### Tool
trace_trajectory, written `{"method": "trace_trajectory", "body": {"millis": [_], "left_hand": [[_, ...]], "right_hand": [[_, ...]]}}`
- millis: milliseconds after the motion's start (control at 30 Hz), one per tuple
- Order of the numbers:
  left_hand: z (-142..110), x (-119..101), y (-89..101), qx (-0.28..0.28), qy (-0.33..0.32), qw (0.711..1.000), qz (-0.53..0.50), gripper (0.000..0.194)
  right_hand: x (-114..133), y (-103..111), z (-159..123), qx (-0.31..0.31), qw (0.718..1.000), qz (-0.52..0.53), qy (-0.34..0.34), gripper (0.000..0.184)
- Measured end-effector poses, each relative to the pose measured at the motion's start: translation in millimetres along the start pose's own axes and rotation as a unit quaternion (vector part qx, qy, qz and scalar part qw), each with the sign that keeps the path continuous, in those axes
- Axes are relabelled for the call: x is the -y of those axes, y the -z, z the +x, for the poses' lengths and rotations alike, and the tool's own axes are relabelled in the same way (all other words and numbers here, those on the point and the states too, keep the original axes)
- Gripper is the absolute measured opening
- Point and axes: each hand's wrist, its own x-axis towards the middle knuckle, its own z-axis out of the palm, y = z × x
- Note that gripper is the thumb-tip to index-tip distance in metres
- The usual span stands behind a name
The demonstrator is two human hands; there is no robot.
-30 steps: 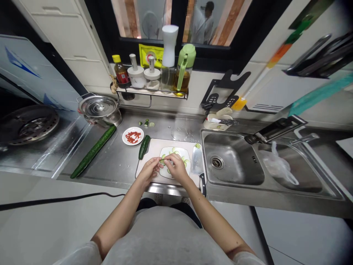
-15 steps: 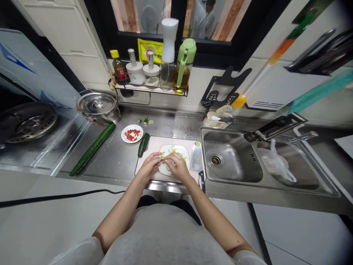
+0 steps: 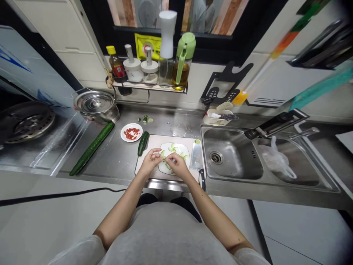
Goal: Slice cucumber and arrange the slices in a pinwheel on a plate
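1. Where cucumber slices (image 3: pixel 173 148) fan across the plate (image 3: pixel 182 147), the left hand (image 3: pixel 150 161) holds its fingers apart, perhaps making room; whether the right hand (image 3: pixel 177 164) pinches a slice, I can't tell.
2. The knife (image 3: pixel 196 156) lies at the plate's three o'clock, likely parked clear.

A stainless steel counter (image 3: pixel 118 162) is occupied at its left by a lidded pot (image 3: pixel 110 115) and a long cucumber (image 3: pixel 92 149), laid slantwise with its upper end near the pot. To their right, a small round white plate (image 3: pixel 131 140) and, just behind it, a few cucumber scraps (image 3: pixel 145 119) are set directly on the metal. A pale cutting board (image 3: pixel 154 141) is laid flat near the front edge, beside the sink.
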Motion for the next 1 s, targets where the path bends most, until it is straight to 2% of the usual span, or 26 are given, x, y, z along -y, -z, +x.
{"method": "trace_trajectory", "body": {"millis": [200, 500, 633, 800, 1000], "left_hand": [[1.7, 4.7, -1.6, 0.003, -0.052, 0.998, 0.028, 0.054], [4.4, 11.7, -1.6, 0.004, -0.086, 0.994, 0.065, 0.052], [5.4, 17.2, 0.3, -0.007, -0.098, 0.991, 0.094, 0.050], [14.0, 30.4, 6.7, -0.027, -0.098, 0.986, 0.136, 0.045], [34.8, 46.5, 12.5, -0.090, -0.087, 0.963, 0.241, 0.031]], "right_hand": [[-0.6, -1.2, 3.1, 0.009, 0.992, 0.087, -0.092, 0.017], [0.0, 2.1, 4.5, 0.034, 0.974, 0.135, -0.179, 0.017], [-4.5, 1.6, 5.7, 0.046, 0.971, 0.135, -0.190, 0.017], [-20.6, 1.7, 16.7, 0.047, 0.981, 0.084, -0.168, 0.017], [-42.1, -1.1, 43.5, 0.068, 0.979, -0.088, -0.169, 0.015]]}}
